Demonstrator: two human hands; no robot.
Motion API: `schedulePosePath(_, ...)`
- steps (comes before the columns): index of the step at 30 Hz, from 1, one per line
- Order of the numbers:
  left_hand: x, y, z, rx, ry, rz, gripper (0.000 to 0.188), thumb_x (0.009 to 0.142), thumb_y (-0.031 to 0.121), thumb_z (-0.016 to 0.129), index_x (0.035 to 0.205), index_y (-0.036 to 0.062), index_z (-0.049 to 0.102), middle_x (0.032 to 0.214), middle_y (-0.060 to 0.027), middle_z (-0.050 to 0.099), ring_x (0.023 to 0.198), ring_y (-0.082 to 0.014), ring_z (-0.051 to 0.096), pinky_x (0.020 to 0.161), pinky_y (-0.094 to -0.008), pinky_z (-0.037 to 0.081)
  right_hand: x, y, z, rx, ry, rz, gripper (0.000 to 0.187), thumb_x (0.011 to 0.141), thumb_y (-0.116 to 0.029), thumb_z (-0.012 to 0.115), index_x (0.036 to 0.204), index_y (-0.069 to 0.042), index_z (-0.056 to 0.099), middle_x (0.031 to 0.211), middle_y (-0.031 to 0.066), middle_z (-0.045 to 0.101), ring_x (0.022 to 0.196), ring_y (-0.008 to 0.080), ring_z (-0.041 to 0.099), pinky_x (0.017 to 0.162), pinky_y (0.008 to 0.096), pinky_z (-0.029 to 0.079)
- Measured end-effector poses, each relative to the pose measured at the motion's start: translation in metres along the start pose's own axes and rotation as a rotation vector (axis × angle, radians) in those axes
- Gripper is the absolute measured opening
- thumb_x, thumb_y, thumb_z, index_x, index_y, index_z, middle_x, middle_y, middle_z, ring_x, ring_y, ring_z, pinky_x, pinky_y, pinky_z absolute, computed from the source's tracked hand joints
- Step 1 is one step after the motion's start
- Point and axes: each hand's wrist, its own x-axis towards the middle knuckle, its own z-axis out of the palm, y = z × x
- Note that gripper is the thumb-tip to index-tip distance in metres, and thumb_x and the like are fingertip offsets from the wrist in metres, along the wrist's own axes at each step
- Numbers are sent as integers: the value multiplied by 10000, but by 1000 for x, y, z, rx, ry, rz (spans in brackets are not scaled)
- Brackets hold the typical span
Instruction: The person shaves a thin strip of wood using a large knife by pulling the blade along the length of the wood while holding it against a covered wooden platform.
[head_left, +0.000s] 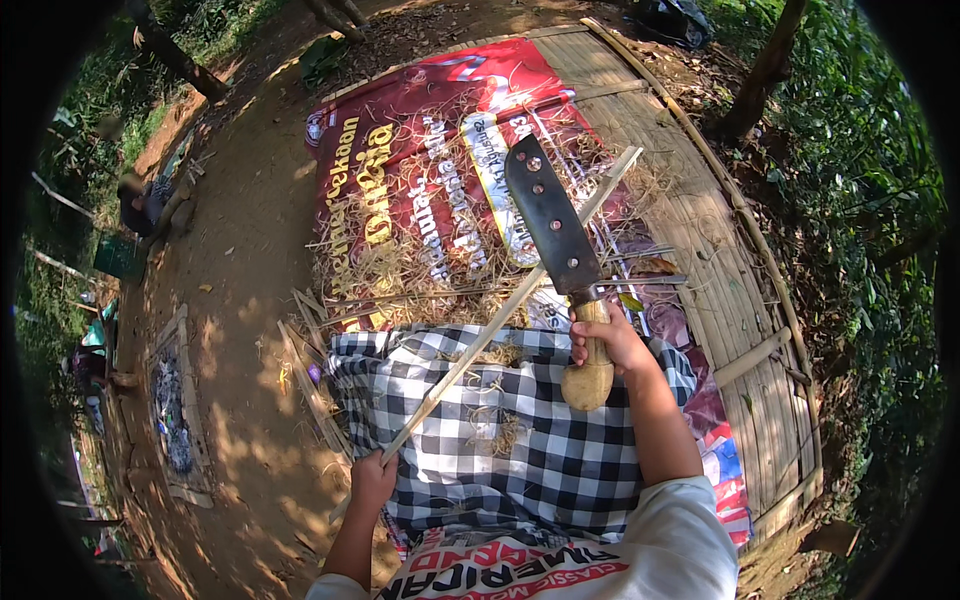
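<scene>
My right hand (612, 342) is wrapped round the round-ended wooden handle of a machete (550, 215). Its broad dark blade has several copper-coloured rivets and points up and away from me. Closed low on the left, my left hand (374, 480) grips a long pale bamboo strip (470, 352). The strip slants up to the right and passes behind the blade; its far end shows beyond the blade at upper right. Whether blade and strip touch, I cannot tell. A black-and-white checked cloth (520, 430) covers my lap, with a few shavings on it.
A red printed banner (440, 95), strewn with curly shavings (375, 240), lies over a bamboo slat platform (700, 230). More strips (310, 385) lie at its left edge. Bare dirt ground spreads left, with a framed pit (172, 410). Another person (145, 205) sits far left. Trees and bushes stand right.
</scene>
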Motion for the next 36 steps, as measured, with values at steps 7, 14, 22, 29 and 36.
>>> schedulePosePath(7, 14, -16, -9, -238, -203, -129, 399, 873, 305, 640, 701, -49, 576, 570, -200, 527, 497, -292, 518, 512, -388, 406, 6, -2, -10, -119, 2, -2, 211, 836, -26, 642, 1019, 8, 543, 678, 78, 562, 540, 186, 573, 514, 346, 497)
schedulePosePath(14, 29, -31, -21, -366, -464, -250, 443, 881, 368, 647, 736, -49, 618, 563, 4, 474, 576, -84, 414, 520, -317, 371, -10, -22, -3, -32, 71, -60, 296, 757, 17, 675, 1017, 23, 531, 740, 92, 579, 550, 173, 576, 512, 319, 502)
schedulePosePath(22, 34, -16, -33, -363, -520, -306, 428, 882, 327, 646, 605, 27, 516, 558, 51, 421, 536, -63, 374, 477, -302, 315, -23, -2, 28, -465, 322, -122, 205, 785, 23, 659, 930, 11, 514, 680, 61, 568, 528, 153, 579, 477, 306, 496)
schedulePosePath(29, 32, -20, -28, -329, -507, -243, 429, 910, 319, 608, 689, -45, 560, 525, -39, 455, 543, -94, 395, 497, -338, 368, -64, 50, 52, -459, 278, 108, 238, 744, 93, 632, 939, 17, 519, 703, 63, 571, 564, 157, 577, 527, 304, 490)
schedulePosePath(36, 25, -12, -23, -85, -352, -87, 294, 861, 228, 585, 766, -50, 612, 651, -256, 559, 621, -428, 565, 553, -458, 434, -68, -2, 43, -479, 330, -53, 191, 734, 50, 629, 894, 36, 526, 694, 86, 577, 529, 163, 577, 493, 307, 485)
